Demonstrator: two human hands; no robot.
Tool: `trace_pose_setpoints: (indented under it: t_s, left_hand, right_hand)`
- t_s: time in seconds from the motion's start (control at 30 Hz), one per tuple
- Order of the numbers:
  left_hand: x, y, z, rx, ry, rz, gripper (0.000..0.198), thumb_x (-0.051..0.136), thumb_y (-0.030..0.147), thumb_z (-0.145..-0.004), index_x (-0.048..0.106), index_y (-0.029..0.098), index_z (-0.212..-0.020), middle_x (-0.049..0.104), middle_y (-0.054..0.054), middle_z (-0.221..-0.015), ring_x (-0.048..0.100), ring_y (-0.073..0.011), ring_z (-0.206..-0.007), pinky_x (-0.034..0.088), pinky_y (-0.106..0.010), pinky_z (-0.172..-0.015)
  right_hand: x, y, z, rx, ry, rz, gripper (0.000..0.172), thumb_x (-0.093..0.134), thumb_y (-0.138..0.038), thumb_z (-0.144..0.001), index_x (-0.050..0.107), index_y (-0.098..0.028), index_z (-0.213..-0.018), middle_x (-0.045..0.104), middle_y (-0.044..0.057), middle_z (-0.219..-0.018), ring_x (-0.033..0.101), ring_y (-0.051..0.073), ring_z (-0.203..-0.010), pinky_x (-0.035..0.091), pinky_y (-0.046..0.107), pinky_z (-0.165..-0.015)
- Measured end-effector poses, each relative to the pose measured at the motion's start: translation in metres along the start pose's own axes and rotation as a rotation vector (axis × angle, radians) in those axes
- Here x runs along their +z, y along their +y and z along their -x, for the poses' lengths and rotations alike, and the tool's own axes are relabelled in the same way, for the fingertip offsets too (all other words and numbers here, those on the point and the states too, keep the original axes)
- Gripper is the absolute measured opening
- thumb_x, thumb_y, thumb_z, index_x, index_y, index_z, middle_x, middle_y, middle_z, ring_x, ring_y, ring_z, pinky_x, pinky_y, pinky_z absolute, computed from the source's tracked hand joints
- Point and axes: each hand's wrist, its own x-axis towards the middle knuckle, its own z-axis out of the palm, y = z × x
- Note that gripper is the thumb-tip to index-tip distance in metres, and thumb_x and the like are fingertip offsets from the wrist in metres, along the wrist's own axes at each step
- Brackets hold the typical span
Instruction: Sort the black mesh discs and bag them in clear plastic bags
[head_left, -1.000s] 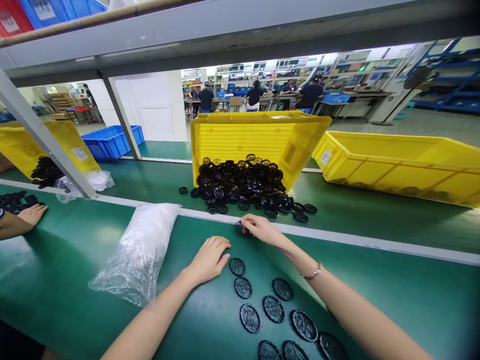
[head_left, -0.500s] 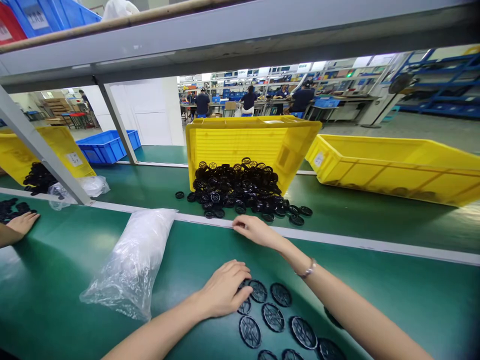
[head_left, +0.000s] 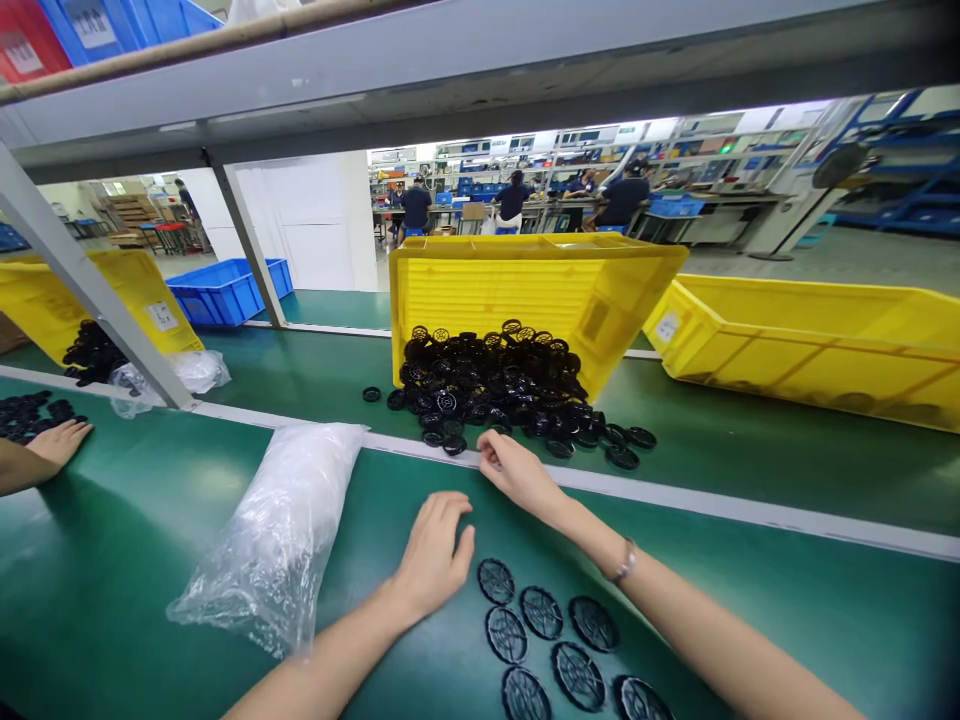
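Note:
Several round black spoked discs (head_left: 578, 675) lie flat in loose rows on the green table in front of me. My left hand (head_left: 433, 560) hovers just left of these discs, its thumb apart from the fingers and nothing in it. My right hand (head_left: 517, 472) is at the white strip (head_left: 660, 495), by the front edge of a heap of similar black discs (head_left: 487, 375). Its fingers are curled together; whether a disc is between them is hidden. The heap spills from a tilted yellow crate (head_left: 510, 285).
A clear plastic bag with white contents (head_left: 289, 520) lies left of my left arm. Another yellow crate (head_left: 817, 350) stands at the right, a blue crate (head_left: 229, 292) at back left. Another person's hand (head_left: 64, 443) rests near black parts at far left. A shelf beam (head_left: 450, 75) crosses overhead.
My left hand has moved off the laid-out discs, away to the upper left, and its thumb has spread. My right hand stays by the heap's front edge. The view has shifted slightly.

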Motion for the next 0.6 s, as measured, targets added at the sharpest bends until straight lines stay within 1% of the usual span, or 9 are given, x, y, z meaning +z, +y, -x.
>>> trace_pose_setpoints:
  t_s: [0.07, 0.13, 0.2, 0.27, 0.33, 0.4, 0.5, 0.6]
  left_hand:
    - [-0.002, -0.016, -0.02, -0.01, 0.082, -0.112, 0.027, 0.047, 0.017, -0.094, 0.051, 0.016, -0.12, 0.055, -0.016, -0.131, 0.05, -0.0267, -0.124, 0.045, -0.05, -0.108]
    - [-0.005, -0.035, -0.045, -0.023, 0.145, -0.215, 0.035, 0.047, 0.015, -0.092, 0.048, 0.014, -0.127, 0.05, -0.019, -0.139, 0.045, -0.0291, -0.131, 0.041, -0.053, -0.112]
    - [-0.007, -0.053, -0.067, -0.047, 0.178, -0.286, 0.037, 0.045, 0.011, -0.092, 0.048, 0.012, -0.129, 0.048, -0.02, -0.141, 0.043, -0.0302, -0.135, 0.039, -0.054, -0.114]
    - [-0.008, -0.068, -0.081, -0.071, 0.187, -0.311, 0.034, 0.04, 0.009, -0.093, 0.051, 0.012, -0.126, 0.051, -0.02, -0.138, 0.046, -0.03, -0.133, 0.04, -0.053, -0.112]
    - [-0.009, -0.077, -0.085, -0.08, 0.183, -0.312, 0.032, 0.037, 0.009, -0.095, 0.053, 0.013, -0.122, 0.054, -0.019, -0.135, 0.05, -0.0293, -0.13, 0.042, -0.053, -0.11]
    - [-0.008, -0.082, -0.083, -0.077, 0.177, -0.308, 0.027, 0.04, 0.012, -0.095, 0.055, 0.015, -0.118, 0.055, -0.017, -0.133, 0.051, -0.029, -0.128, 0.042, -0.052, -0.109]
    - [-0.008, -0.084, -0.078, -0.083, 0.171, -0.295, 0.018, 0.052, 0.018, -0.093, 0.056, 0.016, -0.11, 0.057, -0.016, -0.129, 0.053, -0.0297, -0.124, 0.044, -0.051, -0.106]
    - [-0.008, -0.083, -0.078, -0.1, 0.17, -0.264, 0.01, 0.058, 0.019, -0.09, 0.056, 0.018, -0.099, 0.059, -0.015, -0.123, 0.055, -0.0298, -0.118, 0.045, -0.05, -0.102]
  right_hand:
    - [-0.003, 0.003, 0.014, -0.032, 0.005, -0.055, 0.012, 0.047, -0.02, -0.092, 0.053, -0.023, -0.102, 0.061, 0.004, -0.091, 0.06, 0.019, -0.083, 0.05, 0.033, -0.077]
    - [-0.003, 0.005, 0.017, -0.052, 0.007, -0.122, 0.012, 0.049, -0.025, -0.093, 0.054, -0.023, -0.104, 0.061, 0.006, -0.096, 0.061, 0.021, -0.087, 0.052, 0.035, -0.079]
    - [0.0, 0.004, 0.012, -0.072, 0.005, -0.171, 0.018, 0.051, -0.029, -0.095, 0.055, -0.023, -0.11, 0.061, 0.008, -0.104, 0.062, 0.023, -0.094, 0.053, 0.038, -0.084]
    - [0.003, 0.002, 0.003, -0.139, 0.0, -0.176, 0.024, 0.053, -0.032, -0.096, 0.056, -0.023, -0.118, 0.061, 0.01, -0.114, 0.06, 0.024, -0.105, 0.052, 0.04, -0.092]
    - [0.005, -0.002, -0.002, -0.243, -0.031, -0.143, 0.027, 0.054, -0.033, -0.097, 0.057, -0.023, -0.122, 0.059, 0.011, -0.125, 0.056, 0.026, -0.114, 0.049, 0.044, -0.099]
    - [0.003, -0.007, -0.001, -0.322, -0.082, -0.101, 0.025, 0.054, -0.032, -0.097, 0.059, -0.023, -0.12, 0.06, 0.012, -0.126, 0.055, 0.027, -0.114, 0.048, 0.047, -0.099]
    - [-0.004, -0.013, 0.014, -0.366, -0.165, -0.105, 0.019, 0.052, -0.035, -0.099, 0.064, -0.022, -0.107, 0.064, 0.01, -0.106, 0.057, 0.025, -0.1, 0.049, 0.043, -0.091]
    - [-0.011, -0.015, 0.034, -0.368, -0.275, -0.25, 0.021, 0.05, -0.038, -0.1, 0.064, -0.022, -0.098, 0.064, 0.006, -0.097, 0.057, 0.021, -0.093, 0.049, 0.037, -0.086]
